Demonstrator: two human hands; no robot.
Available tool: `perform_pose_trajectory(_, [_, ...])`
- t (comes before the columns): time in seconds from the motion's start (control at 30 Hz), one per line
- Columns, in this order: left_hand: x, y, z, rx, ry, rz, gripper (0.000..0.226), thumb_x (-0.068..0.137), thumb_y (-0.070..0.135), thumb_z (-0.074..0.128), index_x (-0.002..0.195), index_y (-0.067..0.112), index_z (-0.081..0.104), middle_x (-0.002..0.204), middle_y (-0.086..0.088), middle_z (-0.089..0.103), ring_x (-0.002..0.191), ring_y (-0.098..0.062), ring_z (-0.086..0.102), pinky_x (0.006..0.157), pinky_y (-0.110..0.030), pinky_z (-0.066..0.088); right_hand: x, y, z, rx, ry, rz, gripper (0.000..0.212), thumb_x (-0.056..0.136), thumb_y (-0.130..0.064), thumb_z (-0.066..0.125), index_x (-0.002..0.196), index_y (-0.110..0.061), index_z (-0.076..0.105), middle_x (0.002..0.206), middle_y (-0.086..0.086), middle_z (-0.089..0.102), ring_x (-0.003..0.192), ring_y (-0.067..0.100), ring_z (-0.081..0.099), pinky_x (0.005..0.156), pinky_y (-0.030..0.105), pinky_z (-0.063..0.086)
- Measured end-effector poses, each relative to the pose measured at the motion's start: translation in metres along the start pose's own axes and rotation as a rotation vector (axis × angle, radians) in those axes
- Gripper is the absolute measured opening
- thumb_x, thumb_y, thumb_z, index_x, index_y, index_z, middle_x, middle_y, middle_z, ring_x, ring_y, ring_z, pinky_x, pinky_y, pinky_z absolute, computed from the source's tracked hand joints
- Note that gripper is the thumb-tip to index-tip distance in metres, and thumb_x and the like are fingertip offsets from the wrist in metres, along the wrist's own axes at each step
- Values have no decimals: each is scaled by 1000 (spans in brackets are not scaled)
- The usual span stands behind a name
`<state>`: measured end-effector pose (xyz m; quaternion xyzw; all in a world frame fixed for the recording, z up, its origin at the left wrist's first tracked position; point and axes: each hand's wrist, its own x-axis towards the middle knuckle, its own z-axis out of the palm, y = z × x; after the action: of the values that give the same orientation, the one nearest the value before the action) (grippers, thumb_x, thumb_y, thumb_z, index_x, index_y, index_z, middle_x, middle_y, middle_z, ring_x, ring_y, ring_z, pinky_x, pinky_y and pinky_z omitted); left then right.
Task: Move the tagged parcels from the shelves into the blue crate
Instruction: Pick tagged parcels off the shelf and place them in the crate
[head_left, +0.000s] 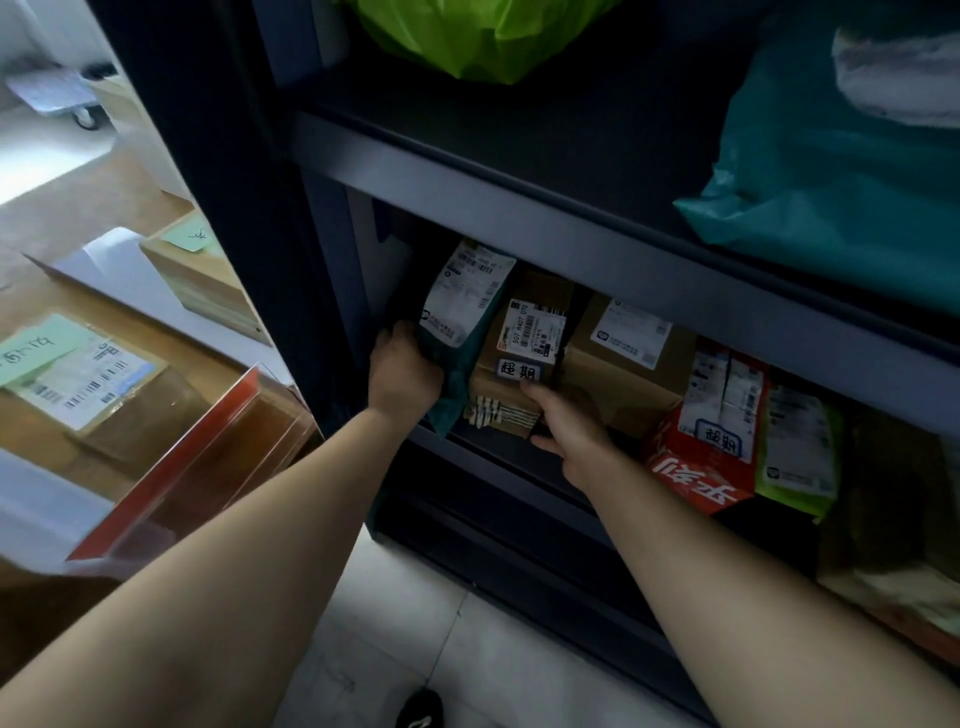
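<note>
Well left of the tagged box (519, 358), outside the rack, stacked cartons (98, 384) crowd the floor. The blue crate is nowhere in view, so how many parcels have already gone in cannot be judged.

Just left of the tagged box, the left hand (402, 374) grips a dark green mailer (457, 322), fingers curled round its edge, tilting it off the box. The box itself is on the lower shelf, wedged upright and not yet drawn out.

At its lower right corner the right hand (566, 431) lies against the front, a fingertip by the tag and the thumb splayed below. Whether it has actually closed on the box I cannot tell.

Touching the box on the right is a plain brown box (623, 358). Further right a red parcel (709, 431) carries the same tag, so at least two seem left to move.

Room is tight. The shelf beam (519, 208) hangs low above the tagged box and neighbours press both sides, so straight forward looks the only free way out.
</note>
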<state>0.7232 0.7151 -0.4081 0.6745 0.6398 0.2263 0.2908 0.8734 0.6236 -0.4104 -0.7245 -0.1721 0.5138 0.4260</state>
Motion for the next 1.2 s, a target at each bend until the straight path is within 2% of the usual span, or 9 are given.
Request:
perform_pose_trajectory(0.1, [-12,7,2,383,105,181,49,83,17,55,130,6,48,126,-20,47,115,-39,43,89,-45,36,-1,1,1,10,0,-4,49,87,-42,66,131,-25,52,123,-1,60,107,14,57,89,32,49])
perform_pose_trajectory(0.23, [-20,9,10,322,70,440,40,92,29,39,113,9,67,113,-15,59,104,-36,52,82,-40,39,-5,0,2,42,12,-15,44,89,-35,65,129,-25,54,121,-1,61,100,12,58,86,32,51])
perform_pose_trajectory(0.37, [-23,16,13,76,-145,340,31,97,25,45,93,2,67,102,-18,64,99,-35,57,82,-39,47,-15,-2,1,108,13,-15,38,91,-26,63,128,-22,54,118,1,62,92,10,59,83,29,51])
perform_pose_trajectory(0.5, [-38,31,0,-129,-218,239,28,96,16,46,120,14,62,115,-7,67,105,-25,61,81,-27,47,-29,-3,3,82,54,-142,40,91,-23,64,129,-25,54,120,-2,60,105,15,58,97,34,49])
perform_pose_trajectory(0.6, [-56,41,-14,-260,-163,185,35,99,22,47,132,17,56,123,-1,64,114,-17,58,79,-16,39,-44,-7,2,87,78,-202,59,89,-21,67,143,-24,43,142,3,48,124,21,51,106,41,44])
perform_pose_trajectory(0.7, [-83,45,-28,-300,-82,150,38,99,28,49,135,19,54,120,4,64,110,-13,59,81,-19,41,-65,-7,-4,52,35,-272,63,90,-20,66,146,-23,38,150,5,40,132,23,45,109,42,41])
perform_pose_trajectory(0.9, [-160,39,-47,-353,72,57,40,92,19,57,132,19,59,116,6,67,105,-13,63,87,-28,52,-119,16,-16,-50,-74,-384,58,89,-18,65,143,-26,44,144,4,49,128,23,49,107,43,42])
perform_pose_trajectory(1.03, [-227,33,-62,-406,155,1,33,91,14,60,122,22,65,109,7,71,97,-10,66,86,-30,54,-162,35,-26,-125,-180,-463,57,90,-15,65,142,-24,45,140,2,51,127,19,49,106,34,41])
perform_pose_trajectory(1.2, [-299,18,-85,-359,282,-90,30,90,11,61,118,21,68,97,11,68,78,1,61,60,-4,42,-217,62,-20,-206,-338,-524,57,89,-11,65,141,-23,46,136,1,55,123,17,52,106,40,44])
